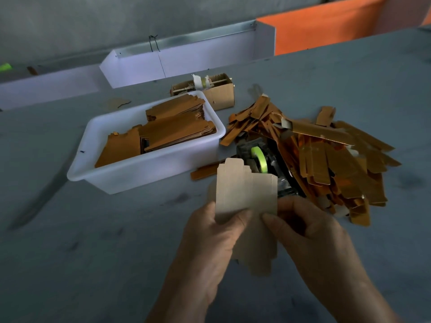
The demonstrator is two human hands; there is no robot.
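A flat, unfolded pale cardboard box blank point(247, 192) with scored fold lines and notched flaps is held upright above the grey table. My left hand point(217, 231) pinches its left lower part, thumb on the front. My right hand point(310, 229) pinches its right edge, thumb on the front face. The blank's lower flaps hang between my palms. Behind it lies a loose heap of gold-coloured blanks point(326, 155). A white plastic tub point(144, 166) at the left holds stacked gold blanks point(177, 129).
A dark tape dispenser with a green tape roll point(258, 159) sits between the tub and the heap. A small brown carton point(217, 92) stands behind the tub. White trays point(186, 59) line the table's far edge, with an orange panel point(321, 26) at the back right.
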